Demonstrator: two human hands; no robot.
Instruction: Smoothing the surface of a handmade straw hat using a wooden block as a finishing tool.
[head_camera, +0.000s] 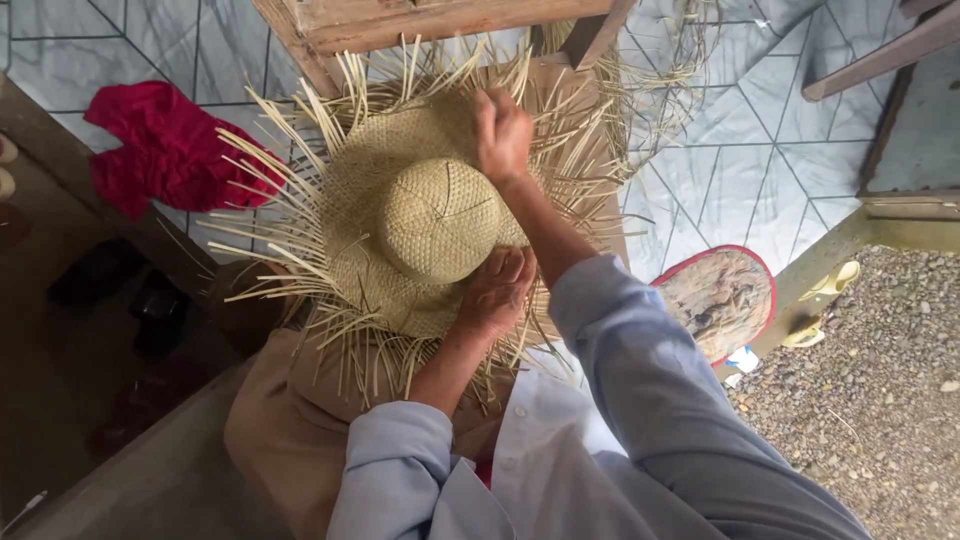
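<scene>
Straw hat (440, 220): left hand (497, 288) presses its brim; right hand (503, 135) pinches loose strands.

Loose straw ends (270, 215) bristle all round the woven hat (420, 220), crowding every approach to its brim. A wooden frame (420, 25) blocks the far side. Open tiled floor (750, 150) lies to the right; a red cloth (165, 150) lies left.
</scene>
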